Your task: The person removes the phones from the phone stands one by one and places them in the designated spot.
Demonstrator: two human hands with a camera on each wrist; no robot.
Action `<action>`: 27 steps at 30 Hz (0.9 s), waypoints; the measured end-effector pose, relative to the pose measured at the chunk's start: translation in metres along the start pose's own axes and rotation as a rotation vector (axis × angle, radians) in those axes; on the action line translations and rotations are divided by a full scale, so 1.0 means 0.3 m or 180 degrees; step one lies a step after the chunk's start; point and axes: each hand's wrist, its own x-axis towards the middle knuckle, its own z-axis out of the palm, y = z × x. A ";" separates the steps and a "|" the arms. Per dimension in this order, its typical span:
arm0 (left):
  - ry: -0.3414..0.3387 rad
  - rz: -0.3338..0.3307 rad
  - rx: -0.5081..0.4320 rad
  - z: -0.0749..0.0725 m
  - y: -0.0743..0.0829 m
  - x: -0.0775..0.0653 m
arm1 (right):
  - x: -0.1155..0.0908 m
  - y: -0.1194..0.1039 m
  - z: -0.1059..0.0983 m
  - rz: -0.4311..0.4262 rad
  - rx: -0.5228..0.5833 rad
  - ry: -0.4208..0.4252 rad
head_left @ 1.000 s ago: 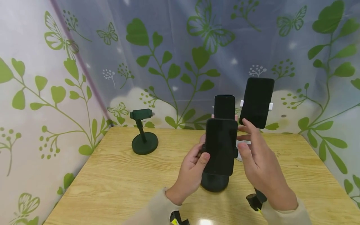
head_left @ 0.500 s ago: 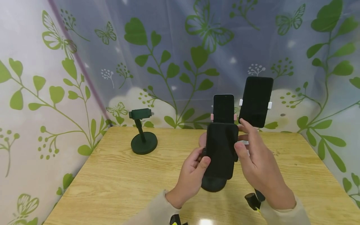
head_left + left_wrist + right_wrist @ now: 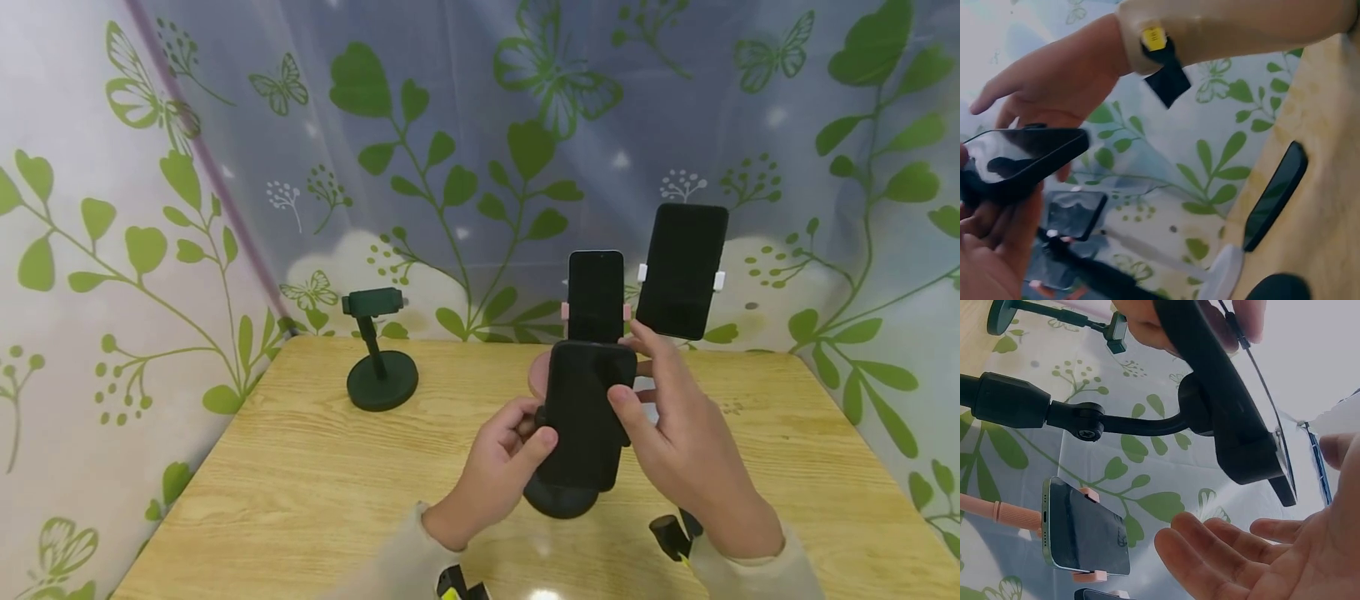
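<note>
A phone point(image 3: 588, 408) with a dark screen sits in the clamp of a black phone stand point(image 3: 1235, 425), its round base point(image 3: 562, 500) on the table. My left hand point(image 3: 491, 471) grips the left side of the holder and phone, thumb on the front edge and fingers curled behind. Beside the phone's right edge is my right hand point(image 3: 686, 446), fingers spread. In the right wrist view, the right hand's palm and fingers point(image 3: 1229, 553) show nothing held, with a gap to the clamp. The left wrist view catches the phone point(image 3: 1029, 150) tipped back.
Behind stands a pink phone stand point(image 3: 1019, 515) with a phone point(image 3: 596, 292). A white-clamped phone point(image 3: 684, 271) is at right, a green phone stand point(image 3: 378, 350) at back left. Another phone point(image 3: 1275, 197) lies flat on the wooden table point(image 3: 300, 500). Patterned curtains surround the table.
The front phone has tipped back and sunk lower in the head view, covering less of the pink-clamped phone. My left hand has lowered slightly with it; my right hand has shifted a little left.
</note>
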 end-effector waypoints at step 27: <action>-0.0318 -0.0460 0.1326 -0.110 0.110 0.058 | 0.039 -0.205 -0.016 -0.0391 -0.1575 0.0253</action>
